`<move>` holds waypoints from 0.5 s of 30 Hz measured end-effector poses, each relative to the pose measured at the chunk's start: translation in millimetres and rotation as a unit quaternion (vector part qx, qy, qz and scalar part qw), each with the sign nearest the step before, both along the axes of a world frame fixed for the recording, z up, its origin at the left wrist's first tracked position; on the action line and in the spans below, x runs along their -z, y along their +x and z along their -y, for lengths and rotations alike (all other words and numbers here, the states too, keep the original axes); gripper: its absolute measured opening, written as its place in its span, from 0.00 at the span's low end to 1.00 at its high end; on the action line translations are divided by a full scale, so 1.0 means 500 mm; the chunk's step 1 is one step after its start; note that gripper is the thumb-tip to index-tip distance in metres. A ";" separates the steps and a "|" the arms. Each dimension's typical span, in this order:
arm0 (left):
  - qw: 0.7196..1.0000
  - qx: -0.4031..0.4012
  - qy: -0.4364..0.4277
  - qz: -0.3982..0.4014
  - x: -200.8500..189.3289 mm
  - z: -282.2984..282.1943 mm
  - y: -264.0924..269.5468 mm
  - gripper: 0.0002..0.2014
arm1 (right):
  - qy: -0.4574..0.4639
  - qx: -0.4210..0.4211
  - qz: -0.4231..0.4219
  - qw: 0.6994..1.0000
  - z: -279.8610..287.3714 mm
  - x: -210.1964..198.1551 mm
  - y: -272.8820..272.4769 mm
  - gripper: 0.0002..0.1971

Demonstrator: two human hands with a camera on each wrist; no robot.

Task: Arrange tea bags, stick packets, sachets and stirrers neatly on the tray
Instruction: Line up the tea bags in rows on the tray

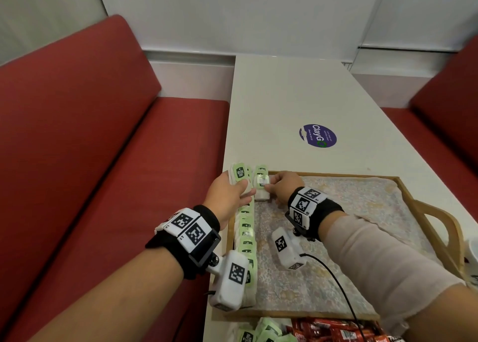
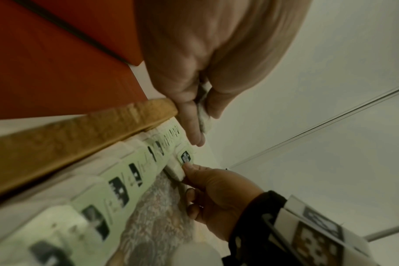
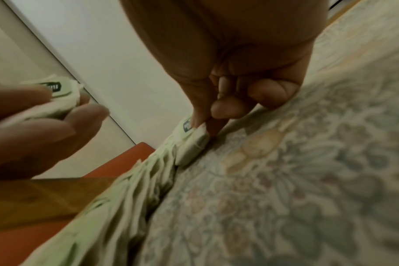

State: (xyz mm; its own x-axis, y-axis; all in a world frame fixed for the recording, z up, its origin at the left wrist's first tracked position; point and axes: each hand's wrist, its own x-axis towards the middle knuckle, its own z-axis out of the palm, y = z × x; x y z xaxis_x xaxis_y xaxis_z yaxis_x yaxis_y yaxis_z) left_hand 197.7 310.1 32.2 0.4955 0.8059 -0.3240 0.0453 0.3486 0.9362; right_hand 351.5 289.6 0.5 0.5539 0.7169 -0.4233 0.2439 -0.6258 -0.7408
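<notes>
A wooden tray [image 1: 403, 186] lined with a floral cloth [image 1: 336, 238] lies on the white table. A row of green tea bags [image 1: 245, 233] stands along its left rim. My left hand [image 1: 239, 186] hovers over the tray's far left corner and grips a small bunch of tea bags [image 1: 240, 173]. My right hand [image 1: 269, 184] pinches one tea bag [image 1: 261, 186] at the far end of the row. In the left wrist view my right hand [image 2: 207, 189] holds that tea bag [image 2: 186, 156] beside the row [image 2: 116, 189]. In the right wrist view its fingertips [image 3: 201, 124] press the bag [image 3: 189, 144] onto the cloth.
Loose green tea bags [image 1: 263, 331] and red stick packets [image 1: 336, 331] lie in front of the tray's near rim. A purple sticker [image 1: 318, 135] marks the table beyond the tray. Red benches [image 1: 90, 148] flank the table. A white cup [image 1: 472, 259] shows at the right edge.
</notes>
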 end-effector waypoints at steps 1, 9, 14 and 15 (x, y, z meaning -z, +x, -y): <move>1.000 0.001 0.001 0.000 0.000 0.000 0.000 0.15 | 0.000 0.000 0.002 1.000 -0.003 0.002 0.000 0.08; 1.000 0.000 0.003 -0.003 -0.001 0.001 0.000 0.15 | -0.003 -0.012 0.098 0.995 -0.005 0.000 -0.001 0.14; 1.000 0.006 -0.009 0.004 -0.004 0.000 0.000 0.15 | 0.044 -0.048 0.076 0.995 0.015 -0.006 -0.006 0.15; 1.000 0.004 -0.014 0.005 -0.004 -0.001 -0.001 0.15 | 0.042 -0.063 0.068 0.995 0.018 -0.008 -0.010 0.15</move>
